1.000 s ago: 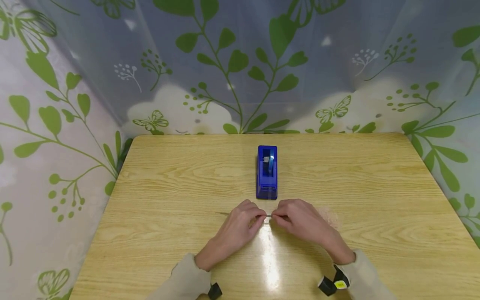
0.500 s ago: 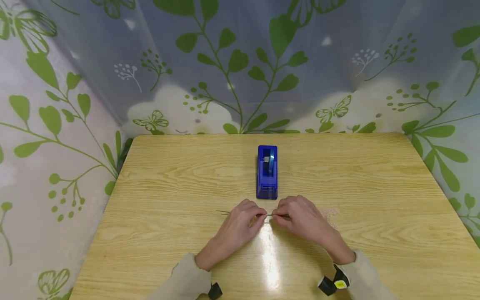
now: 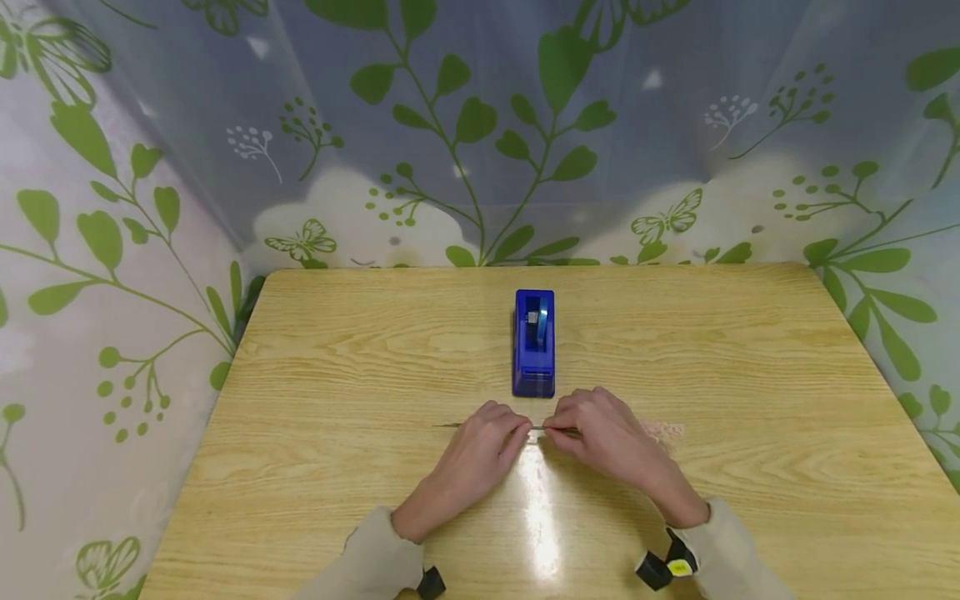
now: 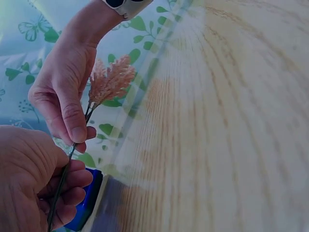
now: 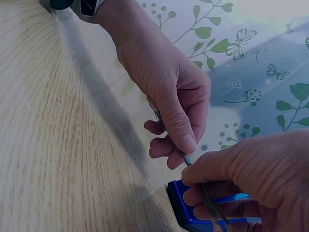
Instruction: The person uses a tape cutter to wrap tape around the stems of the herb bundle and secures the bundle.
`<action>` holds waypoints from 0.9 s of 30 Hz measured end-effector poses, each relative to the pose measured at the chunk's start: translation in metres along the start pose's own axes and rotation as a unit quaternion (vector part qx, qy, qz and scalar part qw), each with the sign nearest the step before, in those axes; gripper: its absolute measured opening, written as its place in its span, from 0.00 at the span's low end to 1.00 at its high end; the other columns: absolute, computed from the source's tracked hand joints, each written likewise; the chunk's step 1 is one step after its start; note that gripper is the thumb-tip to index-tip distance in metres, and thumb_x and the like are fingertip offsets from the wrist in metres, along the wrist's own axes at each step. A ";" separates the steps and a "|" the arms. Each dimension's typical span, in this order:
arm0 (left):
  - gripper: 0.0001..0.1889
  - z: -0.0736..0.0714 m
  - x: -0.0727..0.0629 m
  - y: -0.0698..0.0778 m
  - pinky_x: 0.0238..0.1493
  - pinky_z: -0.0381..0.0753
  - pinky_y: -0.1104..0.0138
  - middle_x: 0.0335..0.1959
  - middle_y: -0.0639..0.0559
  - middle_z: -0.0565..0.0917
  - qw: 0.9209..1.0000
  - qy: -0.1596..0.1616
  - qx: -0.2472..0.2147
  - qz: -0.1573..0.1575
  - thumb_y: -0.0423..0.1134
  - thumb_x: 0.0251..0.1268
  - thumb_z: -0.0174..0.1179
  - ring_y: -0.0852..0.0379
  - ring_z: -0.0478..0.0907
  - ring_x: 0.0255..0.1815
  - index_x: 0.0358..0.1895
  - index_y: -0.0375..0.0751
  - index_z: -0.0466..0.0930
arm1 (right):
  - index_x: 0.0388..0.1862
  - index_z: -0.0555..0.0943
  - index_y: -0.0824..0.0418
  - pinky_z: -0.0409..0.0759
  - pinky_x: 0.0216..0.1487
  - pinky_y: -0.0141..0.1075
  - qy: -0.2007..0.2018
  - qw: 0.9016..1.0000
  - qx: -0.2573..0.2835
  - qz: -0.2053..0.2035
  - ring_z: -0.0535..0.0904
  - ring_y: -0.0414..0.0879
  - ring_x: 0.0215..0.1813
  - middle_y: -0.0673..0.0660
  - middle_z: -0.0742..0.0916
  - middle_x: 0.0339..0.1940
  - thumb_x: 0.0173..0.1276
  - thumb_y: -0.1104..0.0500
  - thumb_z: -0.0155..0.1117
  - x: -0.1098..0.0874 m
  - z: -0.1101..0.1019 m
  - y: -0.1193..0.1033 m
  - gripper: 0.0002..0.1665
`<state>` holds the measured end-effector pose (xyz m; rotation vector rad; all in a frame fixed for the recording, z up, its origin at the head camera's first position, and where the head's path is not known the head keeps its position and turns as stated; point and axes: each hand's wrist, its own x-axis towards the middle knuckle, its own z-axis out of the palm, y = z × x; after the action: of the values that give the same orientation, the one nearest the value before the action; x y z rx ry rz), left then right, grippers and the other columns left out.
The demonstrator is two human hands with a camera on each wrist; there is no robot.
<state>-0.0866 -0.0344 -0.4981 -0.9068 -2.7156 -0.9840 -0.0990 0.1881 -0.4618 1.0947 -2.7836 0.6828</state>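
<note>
The left hand (image 3: 480, 446) pinches the thin stems (image 4: 61, 184) with its thumb and fingers. The right hand (image 3: 606, 433) pinches the same stems, nearer to the fluffy pink flowers (image 4: 112, 81). A short bit of stem shows between the two hands, and thin ends poke out past the left hand. The flowers stick out past the right hand. The blue tape holder (image 3: 534, 367) sits on the table (image 3: 337, 358), just in front of both hands.
</note>
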 end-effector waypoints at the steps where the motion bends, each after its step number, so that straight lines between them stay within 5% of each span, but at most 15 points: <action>1: 0.10 0.000 0.000 0.000 0.41 0.83 0.69 0.36 0.53 0.88 1.000 0.001 0.001 -0.002 0.38 0.79 0.60 0.58 0.81 0.39 0.42 0.41 0.90 | 0.36 0.94 0.55 0.73 0.31 0.31 0.001 1.000 -0.001 -0.001 0.78 0.36 0.29 0.44 0.87 0.28 0.65 0.63 0.76 0.000 0.000 0.000 0.04; 9: 0.05 0.001 0.000 -0.002 0.40 0.83 0.68 0.36 0.53 0.88 0.999 0.032 0.005 0.016 0.34 0.75 0.64 0.58 0.82 0.39 0.41 0.41 0.89 | 0.36 0.93 0.56 0.75 0.33 0.31 0.002 1.000 0.026 0.012 0.76 0.32 0.28 0.44 0.87 0.29 0.66 0.63 0.75 0.000 0.002 -0.001 0.03; 17: 0.03 0.002 0.000 -0.004 0.39 0.82 0.66 0.35 0.53 0.88 0.998 0.052 0.006 0.037 0.33 0.72 0.66 0.57 0.81 0.38 0.39 0.41 0.89 | 0.33 0.87 0.54 0.71 0.32 0.31 -0.046 0.996 0.046 0.057 0.68 0.33 0.26 0.42 0.80 0.27 0.76 0.62 0.63 0.000 0.005 -0.005 0.10; 27: 0.03 0.002 0.001 -0.004 0.38 0.81 0.68 0.35 0.54 0.87 0.998 0.057 0.003 0.039 0.34 0.73 0.65 0.58 0.80 0.37 0.40 0.41 0.89 | 0.36 0.92 0.55 0.72 0.34 0.33 -0.009 0.999 0.019 0.035 0.70 0.31 0.25 0.43 0.86 0.29 0.69 0.62 0.71 0.000 0.004 -0.006 0.05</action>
<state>-0.0894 -0.0352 -0.5013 -0.9190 -2.5674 -0.9798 -0.0950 0.1827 -0.4631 1.0176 -2.8472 0.7404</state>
